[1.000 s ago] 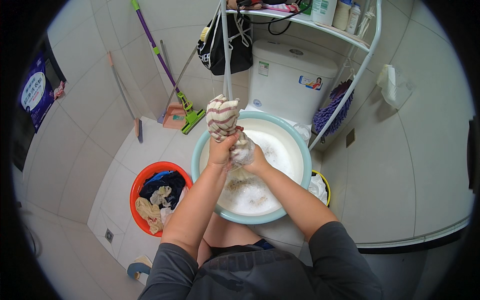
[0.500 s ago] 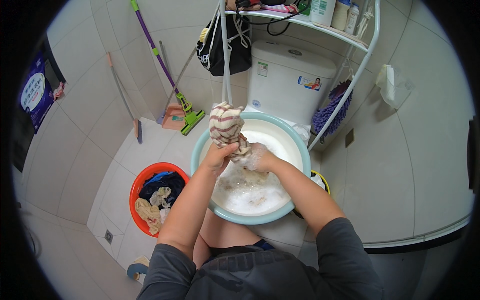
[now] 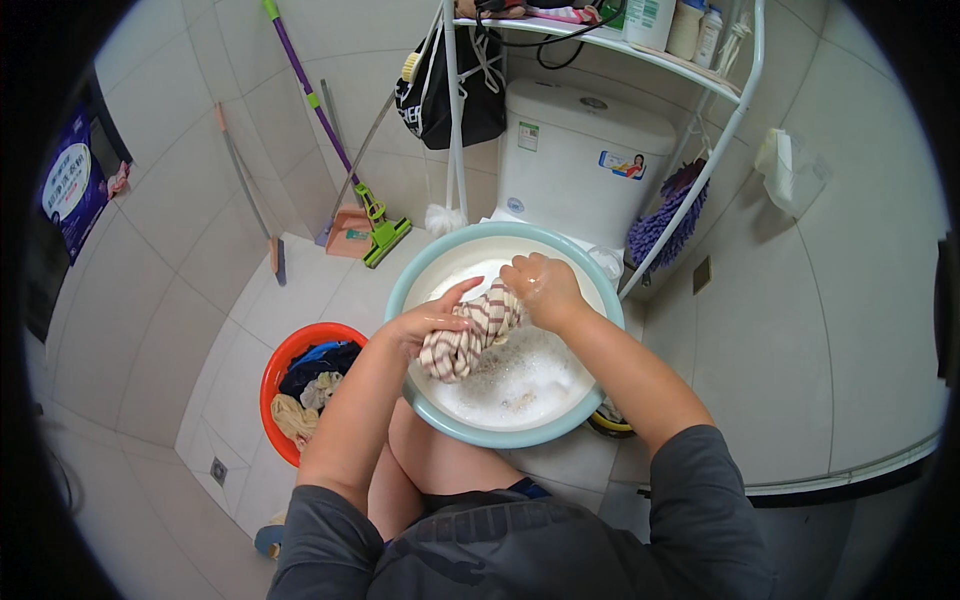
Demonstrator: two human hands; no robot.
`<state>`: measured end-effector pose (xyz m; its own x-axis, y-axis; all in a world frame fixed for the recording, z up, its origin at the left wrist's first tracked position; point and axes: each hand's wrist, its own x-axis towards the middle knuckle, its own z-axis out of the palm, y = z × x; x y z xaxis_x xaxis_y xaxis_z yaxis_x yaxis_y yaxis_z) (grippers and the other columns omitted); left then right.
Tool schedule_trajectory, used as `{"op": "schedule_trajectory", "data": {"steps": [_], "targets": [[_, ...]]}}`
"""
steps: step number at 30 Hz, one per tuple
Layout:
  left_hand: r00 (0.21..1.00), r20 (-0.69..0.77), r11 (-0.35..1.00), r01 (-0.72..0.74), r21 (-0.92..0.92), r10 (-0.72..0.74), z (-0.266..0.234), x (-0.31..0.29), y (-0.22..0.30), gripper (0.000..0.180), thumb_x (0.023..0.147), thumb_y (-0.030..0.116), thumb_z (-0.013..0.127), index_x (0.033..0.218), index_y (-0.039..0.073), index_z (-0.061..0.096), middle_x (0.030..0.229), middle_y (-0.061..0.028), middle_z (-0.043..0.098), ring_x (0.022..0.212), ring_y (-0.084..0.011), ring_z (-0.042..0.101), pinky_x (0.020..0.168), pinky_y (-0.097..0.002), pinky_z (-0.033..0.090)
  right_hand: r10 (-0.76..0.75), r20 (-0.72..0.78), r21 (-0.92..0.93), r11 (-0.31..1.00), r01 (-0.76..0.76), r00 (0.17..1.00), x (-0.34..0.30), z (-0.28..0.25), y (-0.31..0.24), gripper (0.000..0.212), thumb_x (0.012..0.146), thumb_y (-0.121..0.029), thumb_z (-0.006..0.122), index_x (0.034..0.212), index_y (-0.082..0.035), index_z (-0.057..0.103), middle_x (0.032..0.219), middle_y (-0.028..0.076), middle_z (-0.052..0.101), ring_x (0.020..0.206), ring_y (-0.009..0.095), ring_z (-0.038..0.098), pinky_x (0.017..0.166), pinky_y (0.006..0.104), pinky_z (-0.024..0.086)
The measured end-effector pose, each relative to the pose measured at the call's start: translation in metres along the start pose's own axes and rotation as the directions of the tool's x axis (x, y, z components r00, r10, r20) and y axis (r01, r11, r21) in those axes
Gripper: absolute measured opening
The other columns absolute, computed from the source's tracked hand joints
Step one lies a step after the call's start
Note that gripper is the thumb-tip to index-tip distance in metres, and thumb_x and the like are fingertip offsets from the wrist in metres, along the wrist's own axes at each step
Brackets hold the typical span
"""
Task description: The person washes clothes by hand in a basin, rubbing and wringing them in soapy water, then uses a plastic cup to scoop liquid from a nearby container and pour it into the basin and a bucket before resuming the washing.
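A wet cream cloth with brownish-red stripes (image 3: pixel 455 352) is bunched up over a wide basin (image 3: pixel 402 385) with a pale blue rim. My left hand (image 3: pixel 432 322) wraps round its lower left part, thumb along the top. At the cloth's upper right end, the curled fingers of my right hand (image 3: pixel 545 290) grip it, with suds on the skin. White foam and cloudy water (image 3: pixel 530 385) lie beneath the cloth inside the basin.
On the floor to the left stands an orange-red tub (image 3: pixel 270 385) of dark and cream clothes. Behind the basin are a toilet tank (image 3: pixel 575 150) and a white rack (image 3: pixel 735 135). A green-headed mop (image 3: pixel 385 240) and a pink dustpan (image 3: pixel 350 232) lean back left.
The striped cloth has come down from upright to slanting lower over the basin. My right hand has risen out of the suds to its upper right end; my left hand has turned and lowered.
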<state>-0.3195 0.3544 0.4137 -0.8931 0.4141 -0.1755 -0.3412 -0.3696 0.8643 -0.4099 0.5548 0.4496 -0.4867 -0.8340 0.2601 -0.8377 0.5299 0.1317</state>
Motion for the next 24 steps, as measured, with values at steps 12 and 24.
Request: {"op": "schedule_trajectory", "data": {"steps": [12, 24], "targets": [[0.818, -0.387, 0.103, 0.381, 0.919, 0.426, 0.07, 0.018, 0.008, 0.084, 0.054, 0.032, 0.079, 0.125, 0.013, 0.039, 0.101, -0.0141, 0.06, 0.088, -0.0326, 0.06, 0.074, -0.038, 0.048, 0.147, 0.055, 0.089, 0.984, -0.151, 0.988, 0.01, 0.002, -0.017, 0.016, 0.07, -0.011, 0.059, 0.086, -0.01, 0.058, 0.083, 0.007, 0.062, 0.081, 0.025, 0.06, 0.064, 0.036, 0.05], [0.696, 0.096, -0.335, 0.216, 0.917, 0.712, 0.04, 0.025, 0.001, 0.024, 0.065, 0.01, 0.063, 0.086, 0.016, 0.054, 0.076, -0.0041, 0.055, 0.072, -0.0233, 0.057, 0.06, -0.0365, 0.045, 0.351, 0.32, 0.521, 0.711, -0.473, 0.88, 0.014, 0.02, -0.024, 0.029, 0.069, -0.019, 0.06, 0.094, -0.005, 0.056, 0.094, 0.017, 0.062, 0.092, 0.032, 0.059, 0.078, 0.0387, 0.047]]}}
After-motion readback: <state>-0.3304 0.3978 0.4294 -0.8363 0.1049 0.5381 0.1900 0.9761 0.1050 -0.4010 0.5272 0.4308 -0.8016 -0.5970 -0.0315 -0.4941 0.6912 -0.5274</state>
